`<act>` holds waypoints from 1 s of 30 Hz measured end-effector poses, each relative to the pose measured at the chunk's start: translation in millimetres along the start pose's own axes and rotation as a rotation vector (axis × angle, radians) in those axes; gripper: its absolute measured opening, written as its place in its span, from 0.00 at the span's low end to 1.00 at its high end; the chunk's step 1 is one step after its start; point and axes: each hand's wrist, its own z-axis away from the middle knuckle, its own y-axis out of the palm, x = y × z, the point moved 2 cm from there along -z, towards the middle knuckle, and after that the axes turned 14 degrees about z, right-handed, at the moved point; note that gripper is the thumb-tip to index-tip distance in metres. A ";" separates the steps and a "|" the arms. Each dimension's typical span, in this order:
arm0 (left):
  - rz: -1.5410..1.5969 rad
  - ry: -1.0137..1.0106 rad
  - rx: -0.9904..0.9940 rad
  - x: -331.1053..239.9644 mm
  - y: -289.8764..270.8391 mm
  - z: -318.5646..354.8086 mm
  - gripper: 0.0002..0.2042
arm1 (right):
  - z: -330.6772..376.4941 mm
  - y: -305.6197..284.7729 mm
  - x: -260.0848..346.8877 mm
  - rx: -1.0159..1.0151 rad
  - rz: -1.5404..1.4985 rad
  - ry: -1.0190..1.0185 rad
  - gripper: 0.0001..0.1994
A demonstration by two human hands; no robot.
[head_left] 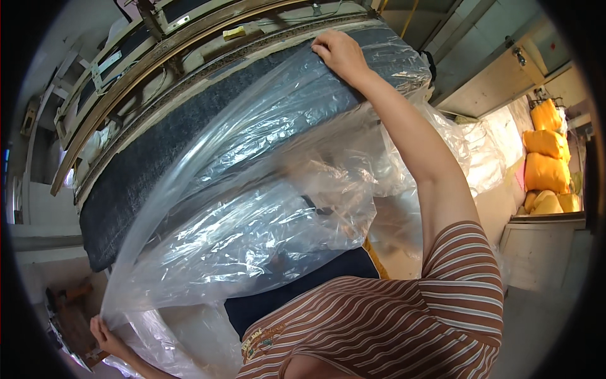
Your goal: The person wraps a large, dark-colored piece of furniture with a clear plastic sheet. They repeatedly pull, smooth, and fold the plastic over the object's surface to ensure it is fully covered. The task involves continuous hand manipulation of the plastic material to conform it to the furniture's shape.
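Note:
A large sheet of clear plastic film (252,221) spreads across the dark-topped work table (136,170) and hangs over its near side in front of me. At the far side of the table, my right hand (344,57) is closed on the film's edge, fingers curled around it. My left hand (107,335), low at the left, pinches the corner of the same edge. Between my two hands the edge runs in a gathered, slightly bowed line. Crinkled folds catch the light, and the dark surface shows through the film.
A wooden and metal frame (126,76) runs along the table's far side, with a small yellow block (233,33) on it. Yellow-orange bundles (546,164) are stacked at the right. More crumpled film (480,151) lies beyond my right arm, near a wooden panel (492,82).

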 end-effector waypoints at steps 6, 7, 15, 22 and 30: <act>0.337 -0.364 -0.137 21.9 34.6 65.4 0.11 | -25.4 19.1 -25.1 0.068 -0.035 0.133 0.08; 0.351 -0.387 -0.171 15.5 44.0 61.5 0.16 | -35.4 18.7 -34.4 0.111 -0.089 0.093 0.09; 0.900 -0.375 -0.372 -1.9 90.3 -104.7 0.16 | -76.1 -18.1 -21.2 -0.277 -0.861 0.316 0.07; 0.312 -0.133 -0.100 123.2 253.0 -223.2 0.17 | -44.2 36.1 -54.6 -0.377 -0.522 0.479 0.10; 0.369 -0.141 -0.010 161.8 289.2 -300.2 0.17 | -68.5 46.9 -62.5 -0.289 -0.367 0.541 0.12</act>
